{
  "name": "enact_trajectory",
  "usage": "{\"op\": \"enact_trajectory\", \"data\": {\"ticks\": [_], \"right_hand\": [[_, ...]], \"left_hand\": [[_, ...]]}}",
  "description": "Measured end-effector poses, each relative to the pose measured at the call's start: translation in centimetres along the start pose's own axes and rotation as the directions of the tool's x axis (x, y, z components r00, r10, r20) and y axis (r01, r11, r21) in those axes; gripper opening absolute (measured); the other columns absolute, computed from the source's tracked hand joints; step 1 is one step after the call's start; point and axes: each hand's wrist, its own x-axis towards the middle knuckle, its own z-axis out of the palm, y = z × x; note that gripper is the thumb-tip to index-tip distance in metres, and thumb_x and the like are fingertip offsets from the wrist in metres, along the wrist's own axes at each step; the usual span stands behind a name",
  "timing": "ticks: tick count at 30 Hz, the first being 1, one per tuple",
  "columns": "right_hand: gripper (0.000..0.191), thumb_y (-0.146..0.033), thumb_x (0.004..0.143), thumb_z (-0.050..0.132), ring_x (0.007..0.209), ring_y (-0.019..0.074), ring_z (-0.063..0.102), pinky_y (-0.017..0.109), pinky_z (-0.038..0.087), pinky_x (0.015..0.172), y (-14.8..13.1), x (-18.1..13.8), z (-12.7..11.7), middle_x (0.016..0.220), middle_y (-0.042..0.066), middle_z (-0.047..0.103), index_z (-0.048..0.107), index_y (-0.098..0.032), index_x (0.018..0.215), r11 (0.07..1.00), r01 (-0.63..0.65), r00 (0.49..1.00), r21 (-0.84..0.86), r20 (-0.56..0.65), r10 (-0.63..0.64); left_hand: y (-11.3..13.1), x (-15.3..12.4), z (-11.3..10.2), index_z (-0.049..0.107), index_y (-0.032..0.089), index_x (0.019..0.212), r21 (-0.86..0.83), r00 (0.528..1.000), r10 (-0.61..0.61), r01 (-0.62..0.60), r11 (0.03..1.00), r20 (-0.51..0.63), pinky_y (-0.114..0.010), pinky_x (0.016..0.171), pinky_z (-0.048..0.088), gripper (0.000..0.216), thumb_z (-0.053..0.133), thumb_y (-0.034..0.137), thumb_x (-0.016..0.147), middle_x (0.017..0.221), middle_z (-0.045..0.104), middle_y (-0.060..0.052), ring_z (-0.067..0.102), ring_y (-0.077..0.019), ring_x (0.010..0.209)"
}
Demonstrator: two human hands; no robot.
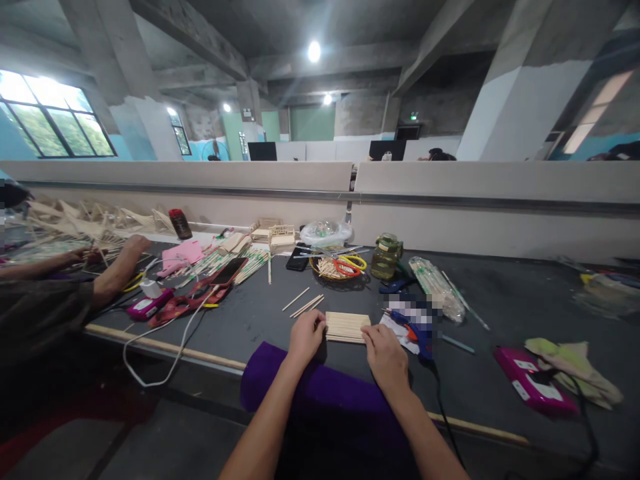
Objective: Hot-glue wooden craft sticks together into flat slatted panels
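Wooden-stick panel [347, 327] lies on the dark table [260, 320], straight in front of the person and squarely between the two hands. Its long axis runs left to right, roughly along the table's near edge, and the sticks that form it run the same way, side by side from far to near.

The left hand [306, 337] is at the panel's left end and the right hand [387, 355] at its right end, so neither is clearly nearer. The fingers of both are drawn in narrow and hold the panel by its two short ends; how firmly they press cannot be told. Both forearms come in from the near side, slanting toward each other, and the right hand sits a little nearer the person than the left.

The far and near long sides of the panel are free of the hands. Loose sticks [307, 306] lie just beyond the left hand, slanted across the panel's axis rather than in line with it. A blue tool [425, 347] rests to the right, beyond the right hand and apart from the panel. Purple cloth [340, 387] spreads on the near side, below the panel and around the forearms.
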Motion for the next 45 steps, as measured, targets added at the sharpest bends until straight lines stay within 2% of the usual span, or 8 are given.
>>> {"op": "enact_trajectory", "data": {"ticks": [6,10,13,22,29,39,42,45], "right_hand": [[0.025,-0.022,0.095,0.037,0.085,0.0191,0.061,0.030,0.042,0.074,1.6,-1.4,-1.2,0.095,0.007,0.066,0.060,-0.019,0.105,0.992,-0.124,0.992,-0.021,-0.011,0.124],[0.022,-0.025,0.092,0.041,0.084,0.0196,0.062,0.030,0.042,0.075,2.1,-2.2,-1.5,0.090,0.006,0.066,0.062,-0.020,0.096,0.988,-0.154,0.986,-0.023,0.054,0.155],[0.021,-0.028,0.091,0.044,0.082,0.0200,0.061,0.030,0.041,0.072,2.0,-2.2,-1.5,0.084,0.004,0.065,0.064,-0.021,0.090,0.983,-0.173,0.979,-0.057,0.099,0.178],[0.023,-0.022,0.091,0.046,0.084,0.0193,0.061,0.029,0.042,0.075,2.1,-1.8,-1.3,0.084,0.005,0.065,0.069,-0.021,0.093,0.987,-0.146,0.977,-0.064,0.148,0.154],[0.020,-0.021,0.089,0.048,0.085,0.0193,0.060,0.029,0.042,0.075,2.1,-1.9,-1.2,0.085,0.005,0.065,0.067,-0.020,0.095,0.987,-0.151,0.979,-0.050,0.131,0.157],[0.021,-0.019,0.090,0.045,0.086,0.0199,0.059,0.031,0.043,0.078,2.1,-2.1,-1.3,0.086,0.005,0.063,0.065,-0.020,0.097,0.995,-0.100,0.989,-0.023,0.104,0.102],[0.024,-0.018,0.090,0.045,0.087,0.0197,0.058,0.031,0.044,0.079,1.8,-2.0,-1.5,0.089,0.005,0.061,0.064,-0.020,0.104,0.999,-0.050,0.995,0.008,0.090,0.049],[0.030,-0.014,0.088,0.045,0.089,0.0187,0.057,0.029,0.044,0.079,1.4,-1.8,-1.8,0.094,0.006,0.059,0.063,-0.022,0.111,0.997,0.038,0.990,0.060,0.132,-0.046]], "left_hand": [[0.2,-0.8,-0.8,0.061,0.021,0.082,0.085,1.000,0.004,-0.004,0.996,0.007,-0.025,0.068,0.036,0.010,0.053,0.018,0.084,0.080,0.064,-0.001,0.056,-0.0158,0.078],[0.3,-2.0,-1.1,0.062,0.021,0.079,0.231,1.000,-0.011,0.012,0.973,-0.005,-0.026,0.070,0.035,0.009,0.056,0.020,0.085,0.083,0.064,-0.002,0.055,-0.0176,0.084],[0.5,-2.5,-1.1,0.063,0.021,0.077,0.253,1.000,-0.002,-0.003,0.968,0.019,-0.025,0.071,0.036,0.009,0.060,0.025,0.085,0.084,0.064,-0.002,0.054,-0.0175,0.088],[0.7,-2.3,-1.0,0.068,0.022,0.078,0.254,0.991,0.062,-0.090,0.963,0.118,-0.026,0.072,0.036,0.015,0.057,0.026,0.088,0.082,0.063,-0.002,0.054,-0.0171,0.087],[0.8,-2.4,-1.1,0.065,0.021,0.080,0.222,0.995,0.070,-0.084,0.971,0.072,-0.026,0.075,0.037,0.012,0.056,0.025,0.087,0.082,0.062,-0.002,0.054,-0.0170,0.087],[0.6,-2.5,-1.1,0.069,0.023,0.083,0.239,0.988,0.106,-0.129,0.962,0.108,-0.026,0.076,0.038,0.017,0.053,0.024,0.089,0.083,0.063,-0.002,0.054,-0.0170,0.088],[0.4,-2.6,-1.0,0.069,0.023,0.083,0.246,0.988,0.114,-0.136,0.960,0.101,-0.026,0.075,0.038,0.017,0.053,0.024,0.089,0.083,0.063,-0.002,0.054,-0.0169,0.087],[0.4,-2.7,-0.9,0.068,0.023,0.083,0.249,0.989,0.114,-0.133,0.959,0.089,-0.026,0.075,0.039,0.016,0.053,0.024,0.089,0.083,0.063,-0.002,0.054,-0.0166,0.088]]}}
